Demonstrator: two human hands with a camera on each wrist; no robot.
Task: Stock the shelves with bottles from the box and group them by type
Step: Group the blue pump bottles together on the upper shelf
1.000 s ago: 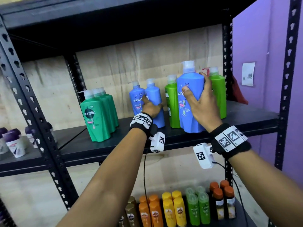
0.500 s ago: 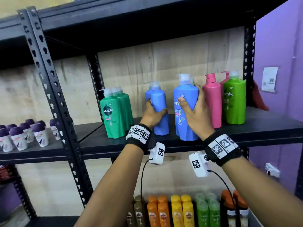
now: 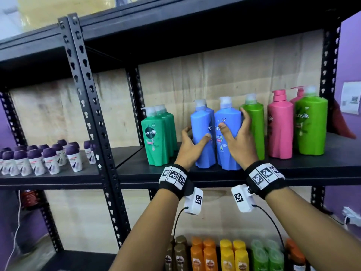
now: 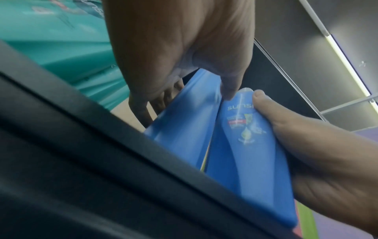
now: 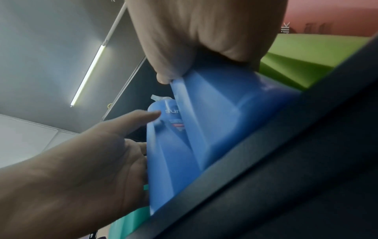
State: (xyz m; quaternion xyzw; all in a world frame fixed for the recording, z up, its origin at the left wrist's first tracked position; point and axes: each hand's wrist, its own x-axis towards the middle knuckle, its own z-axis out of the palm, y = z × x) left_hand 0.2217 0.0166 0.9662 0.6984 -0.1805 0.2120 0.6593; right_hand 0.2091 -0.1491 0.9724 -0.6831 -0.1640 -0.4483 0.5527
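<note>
Left hand (image 3: 188,147) grasps one blue bottle (image 3: 202,133); right hand (image 3: 237,141) grasps the second blue bottle (image 3: 227,133). Both stand touching, centre frame, near the shelf (image 3: 254,173) front edge. Risk: squeezing them together could tip one off; green bottle (image 3: 254,124) crowds right.

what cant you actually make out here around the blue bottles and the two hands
- Head view: how many blue bottles stand behind the front two; the front ones hide them.
- Head view: the right hand fingers behind its blue bottle, hidden by the bottle.
- Left wrist view: label print under "sunsilk", blurred.
- Head view: the small bottles on the lower shelf, cut off by the bottom edge.
</note>
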